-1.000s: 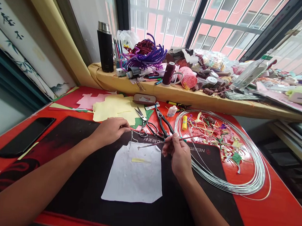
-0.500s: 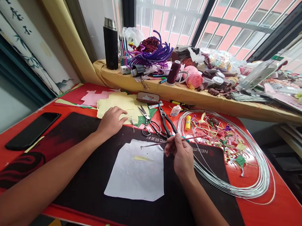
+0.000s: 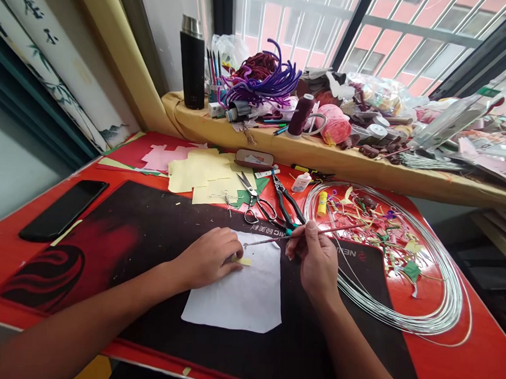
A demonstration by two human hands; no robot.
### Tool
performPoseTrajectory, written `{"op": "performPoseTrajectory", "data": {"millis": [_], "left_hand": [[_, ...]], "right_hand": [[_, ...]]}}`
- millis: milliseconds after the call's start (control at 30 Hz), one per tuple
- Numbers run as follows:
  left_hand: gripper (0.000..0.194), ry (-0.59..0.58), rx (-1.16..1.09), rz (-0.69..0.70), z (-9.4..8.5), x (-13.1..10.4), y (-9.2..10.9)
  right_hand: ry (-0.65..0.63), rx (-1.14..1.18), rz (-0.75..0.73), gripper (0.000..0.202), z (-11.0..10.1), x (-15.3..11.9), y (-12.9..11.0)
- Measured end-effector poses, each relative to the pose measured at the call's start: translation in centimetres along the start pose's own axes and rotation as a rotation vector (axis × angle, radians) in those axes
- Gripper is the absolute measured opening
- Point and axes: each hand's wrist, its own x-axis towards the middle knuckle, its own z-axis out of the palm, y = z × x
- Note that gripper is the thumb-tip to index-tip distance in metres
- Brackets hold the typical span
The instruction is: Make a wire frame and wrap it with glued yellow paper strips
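Head cam: 1 yellow paper strip [image 3: 245, 262], laid on white sheet [image 3: 240, 300]; near end covered by L hand [image 3: 213, 257], thumb & fingers nearly together, pinch or mere touch can't be told. 1 thin reddish stick [image 3: 267, 240], gripped firmly in R hand [image 3: 317, 259], thumb closed against fingers, tip over sheet. Black mat [image 3: 159, 319] set under sheet. Scissors [image 3: 253, 192] & pliers [image 3: 280, 185] placed beyond, side by side. 1 wire coil [image 3: 453, 299] placed at R.
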Motion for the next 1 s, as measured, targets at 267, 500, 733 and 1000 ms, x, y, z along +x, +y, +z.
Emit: {"op": "performPoseTrajectory", "data": {"millis": [267, 500, 733, 1000], "left_hand": [[0.015, 0.123, 0.026, -0.061, 0.4, 0.5, -1.1], [0.004, 0.16, -0.072, -0.08, -0.7, -0.4, -1.6], [0.01, 0.146, -0.13, -0.063, -0.4, -0.5, -2.2], [0.005, 0.188, -0.117, -0.141, -0.5, -0.6, -2.5]], "right_hand": [[0.01, -0.032, -0.005, 0.049, 0.2, -0.1, -0.1], [-0.001, -0.012, -0.008, 0.047, 0.3, 0.3, 0.3], [-0.088, -0.139, -0.057, 0.046, 0.7, 0.3, -0.8], [-0.152, -0.175, -0.053, 0.044, 1.3, 0.1, 0.3]]}}
